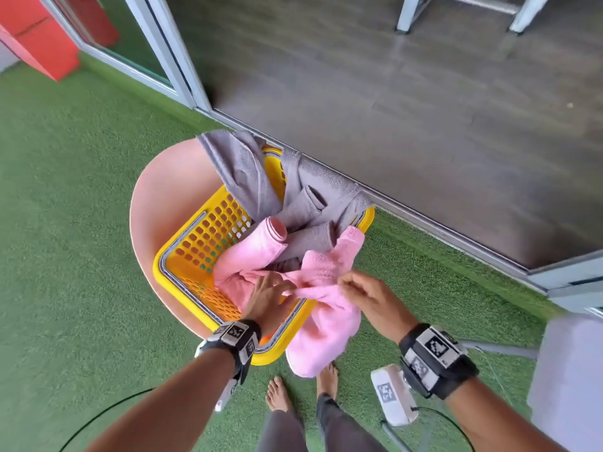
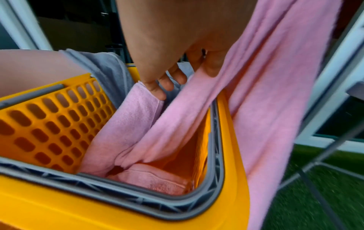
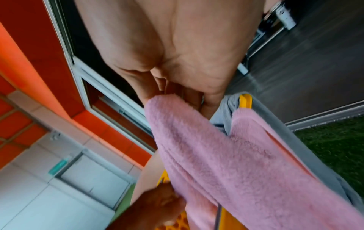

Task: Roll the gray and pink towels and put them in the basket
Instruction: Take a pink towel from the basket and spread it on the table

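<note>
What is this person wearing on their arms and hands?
No gloves or sleeves on the left hand or right hand. Each wrist wears a broad black strap carrying pale blocks with black-and-white square codes: the left wrist strap and the right wrist strap. A white coded box hangs under the right one, trailing a thin black cable.

Green artificial turf (image 1: 81,223) covers the near ground and ends at a pale metal sliding-door track (image 1: 424,225). Beyond the track lies a dark wood-grain plank floor (image 1: 424,109), with white furniture legs (image 1: 408,14) at its far edge. A glazed door frame (image 1: 169,60) rises at the left, beside a red-orange block (image 1: 42,44). A round pink chair seat (image 1: 163,197) stands on the turf. The daylight is soft and even.
</note>
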`<control>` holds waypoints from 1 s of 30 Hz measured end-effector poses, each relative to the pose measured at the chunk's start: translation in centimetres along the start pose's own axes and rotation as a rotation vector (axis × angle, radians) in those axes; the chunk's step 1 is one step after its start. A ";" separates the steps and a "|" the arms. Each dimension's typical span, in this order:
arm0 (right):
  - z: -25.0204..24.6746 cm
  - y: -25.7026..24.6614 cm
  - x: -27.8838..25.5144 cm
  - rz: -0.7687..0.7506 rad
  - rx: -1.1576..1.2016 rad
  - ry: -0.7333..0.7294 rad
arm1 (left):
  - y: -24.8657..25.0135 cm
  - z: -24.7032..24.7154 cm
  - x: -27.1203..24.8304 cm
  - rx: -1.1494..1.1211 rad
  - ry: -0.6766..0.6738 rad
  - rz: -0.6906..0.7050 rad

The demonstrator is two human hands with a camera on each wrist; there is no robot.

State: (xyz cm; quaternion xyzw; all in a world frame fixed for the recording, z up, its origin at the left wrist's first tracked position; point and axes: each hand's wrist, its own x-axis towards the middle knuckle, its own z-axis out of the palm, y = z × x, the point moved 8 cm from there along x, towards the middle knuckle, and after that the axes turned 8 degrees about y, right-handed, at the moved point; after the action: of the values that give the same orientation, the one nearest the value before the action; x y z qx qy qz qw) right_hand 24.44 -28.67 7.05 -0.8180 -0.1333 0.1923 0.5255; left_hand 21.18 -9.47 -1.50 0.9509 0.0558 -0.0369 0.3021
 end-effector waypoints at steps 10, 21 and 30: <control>-6.9 -1.1 -1.9 0.054 -0.035 0.177 | 7.4 -6.3 3.0 -0.241 0.041 -0.006; -11.9 -11.4 -7.8 -0.221 0.196 0.579 | 27.2 -23.7 1.0 -0.222 0.178 0.551; -16.5 -21.0 -13.7 -0.277 0.302 0.510 | 35.8 -32.3 -2.5 -0.260 0.255 0.679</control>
State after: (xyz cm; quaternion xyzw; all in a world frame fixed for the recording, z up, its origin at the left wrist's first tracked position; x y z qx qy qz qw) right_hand 19.38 -39.12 34.73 -0.7267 -0.0772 -0.0744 0.6785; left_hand 24.44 -20.03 45.52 0.8660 -0.2208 0.1913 0.4058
